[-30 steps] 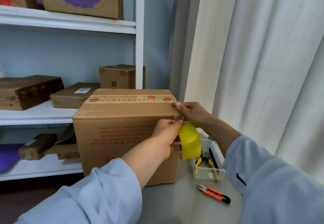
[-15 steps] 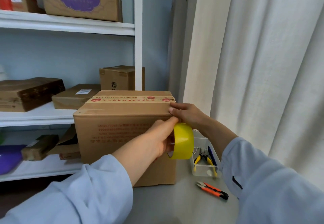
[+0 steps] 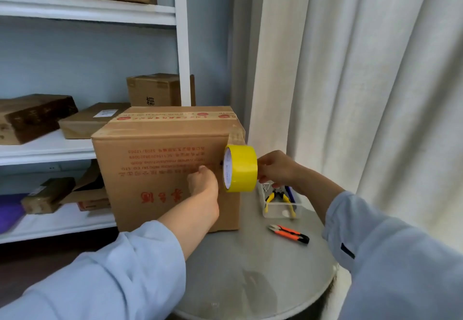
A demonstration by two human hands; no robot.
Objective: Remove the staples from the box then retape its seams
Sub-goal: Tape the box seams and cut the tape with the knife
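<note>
Yellow tape roll (image 3: 241,168) between both hands at box (image 3: 162,169) corner

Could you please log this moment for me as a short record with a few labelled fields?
Setting: cardboard box standing on a round grey table, beside white shelves that hold other boxes.
Left hand: against the box's front face, fingers at the tape roll's open side; grip hidden.
Right hand: holds the yellow tape roll by its far side.
Tape: a strip runs from the roll up over the box's top right corner.
Tools: orange snips on the table; yellow-handled pliers in a clear tray.
</note>
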